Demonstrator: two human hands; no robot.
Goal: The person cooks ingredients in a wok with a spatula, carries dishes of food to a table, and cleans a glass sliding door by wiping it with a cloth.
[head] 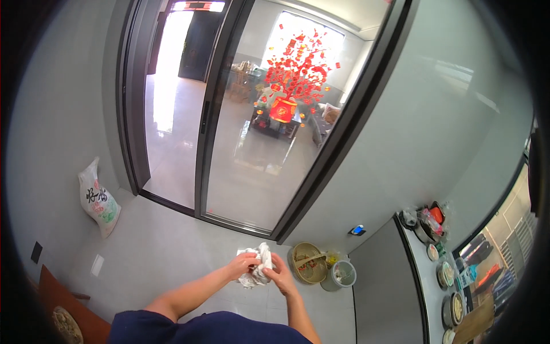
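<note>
A crumpled white cloth [256,275] is bunched between my two hands, in front of my body and above the tiled floor. My left hand [245,265] grips it from the left side, with the fingertips pressed into the folds. On the right side, my right hand [280,275] holds the cloth between thumb and curled fingers. Part of the cloth hangs below my hands. Beyond it stands a sliding glass door [253,172] with a dark frame, bearing a red tree decoration [296,77].
A woven basket [293,262] and a bin [339,281] stand on the floor at right, beside a counter [419,258] holding bowls and a wooden cutting board [475,320]. A printed sack [101,204] leans at the left wall. A brown table [56,290] is at lower left.
</note>
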